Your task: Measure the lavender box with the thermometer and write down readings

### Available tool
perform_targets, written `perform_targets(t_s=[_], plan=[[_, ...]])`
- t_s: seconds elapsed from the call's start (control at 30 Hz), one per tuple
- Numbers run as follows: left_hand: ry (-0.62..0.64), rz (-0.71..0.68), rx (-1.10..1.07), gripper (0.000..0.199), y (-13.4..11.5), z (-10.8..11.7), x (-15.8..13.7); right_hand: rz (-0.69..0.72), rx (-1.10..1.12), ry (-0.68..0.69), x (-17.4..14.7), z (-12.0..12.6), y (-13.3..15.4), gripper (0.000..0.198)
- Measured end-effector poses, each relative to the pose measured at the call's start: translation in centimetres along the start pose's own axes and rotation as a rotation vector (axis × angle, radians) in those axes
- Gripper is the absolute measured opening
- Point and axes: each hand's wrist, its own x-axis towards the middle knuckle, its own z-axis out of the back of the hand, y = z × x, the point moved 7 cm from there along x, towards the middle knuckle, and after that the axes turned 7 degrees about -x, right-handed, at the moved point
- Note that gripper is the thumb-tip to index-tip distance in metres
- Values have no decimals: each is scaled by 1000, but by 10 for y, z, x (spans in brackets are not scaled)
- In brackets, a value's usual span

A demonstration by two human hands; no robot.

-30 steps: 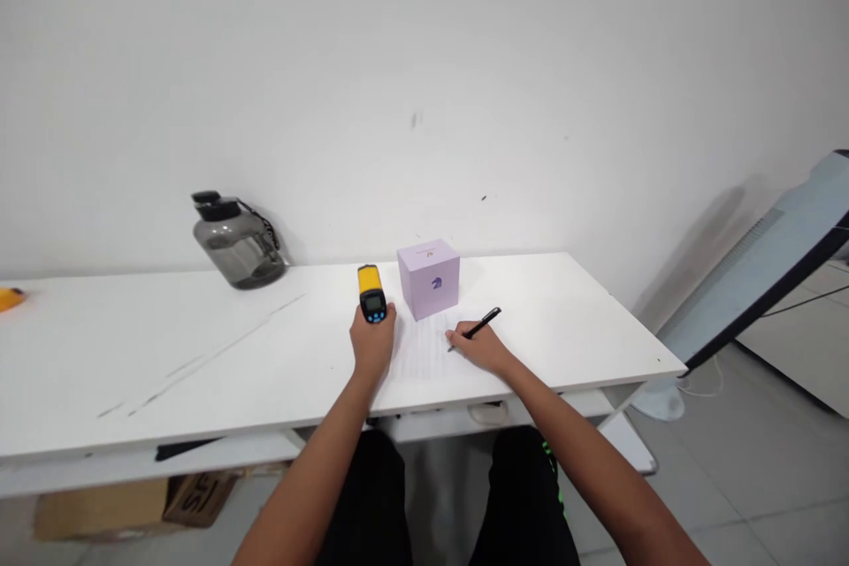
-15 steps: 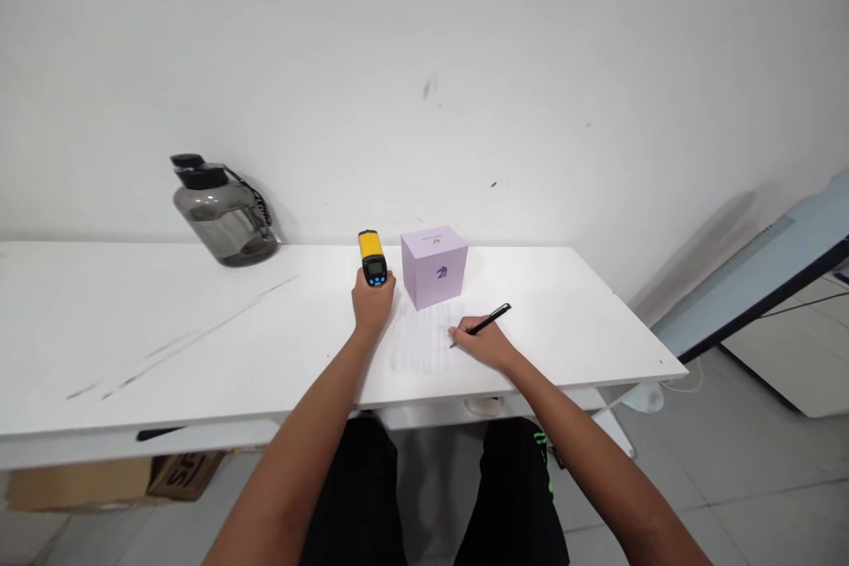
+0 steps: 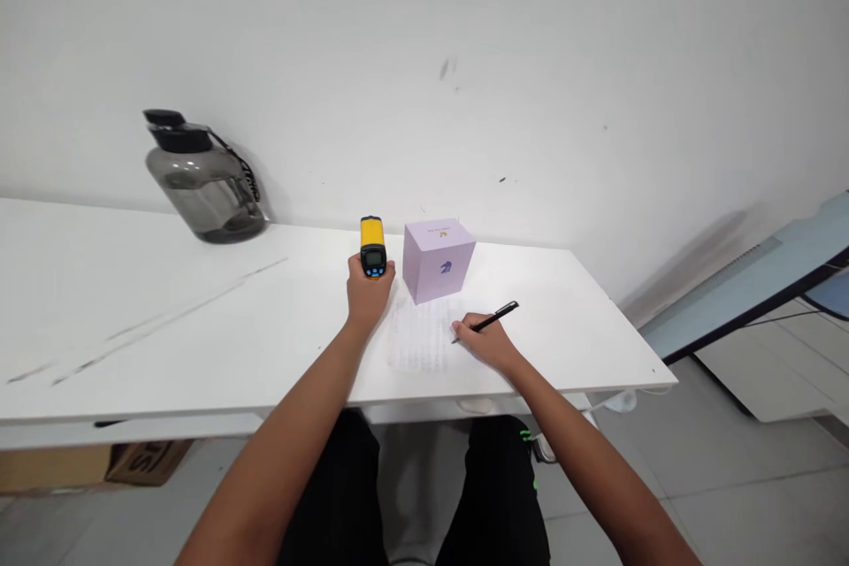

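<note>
My left hand [image 3: 369, 290] is closed round the handle of a yellow and black infrared thermometer [image 3: 372, 234], whose small screen and blue buttons face me. In my right hand [image 3: 487, 340] is a black pen [image 3: 499, 315], held slanted with its tip down at the right part of a white paper sheet [image 3: 419, 340]. Rows of faint marks cover the sheet, which lies flat on the white table. Just behind the paper stands a lilac box [image 3: 438, 270] with a dark purple emblem on its front, to the right of the thermometer.
A large grey see-through water bottle [image 3: 209, 190] with a black lid stands at the back left of the white table [image 3: 265, 354], by the wall. A cardboard box [image 3: 146, 462] sits below on the left. At the right a pale blue panel [image 3: 736, 292] leans beyond the table's edge.
The view has tilted and shifted a little, so the bottle sits higher and farther left. Both hands keep their holds; the pen tip stays near the same part of the paper.
</note>
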Motion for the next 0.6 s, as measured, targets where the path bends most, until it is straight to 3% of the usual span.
perform_targets(t_s=[0.13, 0.6], plan=[[-1, 1, 41, 42, -4, 0, -1, -9, -7, 47, 0, -2, -1, 37], [12, -6, 34, 42, 3, -1, 3, -15, 8, -15, -1, 2, -1, 39]])
